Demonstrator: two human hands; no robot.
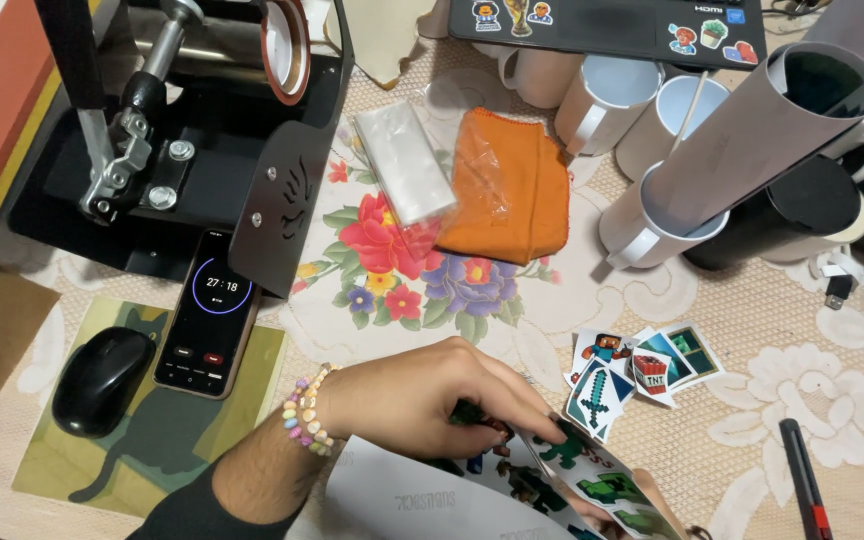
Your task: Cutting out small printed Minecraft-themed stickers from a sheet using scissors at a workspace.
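Fingers (pixel 512 405) of the left hand (pixel 422 400) are seen curled downward in the head view, their tips pressed onto a printed sticker sheet (pixel 562 475) at the bottom edge of the picture; the sheet appears to be pinched, though the grip itself is hidden beneath the hand. A beaded bracelet (pixel 307 410) is worn at the wrist above a dark sleeve. Only a sliver of what may be the right hand (pixel 667 510) is shown under the sheet's far corner, so how it is closed cannot be told. The sheet is held low over a floral tablecloth (pixel 752 320), and green blocky figures are printed on it. Just beside it, to the right, a small pile of cut stickers (pixel 632 370) is laid on the cloth. A black pen (pixel 802 480) is placed further right. To the left, a smartphone (pixel 207 315) with a timer on its screen is rested on a green mat (pixel 152 430) next to a black computer mouse (pixel 102 380). Behind these a mug heat press (pixel 182 110) is stood. An orange cloth (pixel 512 185) and a clear plastic packet (pixel 402 160) are laid mid-table, and white mugs (pixel 642 110) and a rolled sheet (pixel 762 125) are grouped at the upper right, near a laptop (pixel 602 25).
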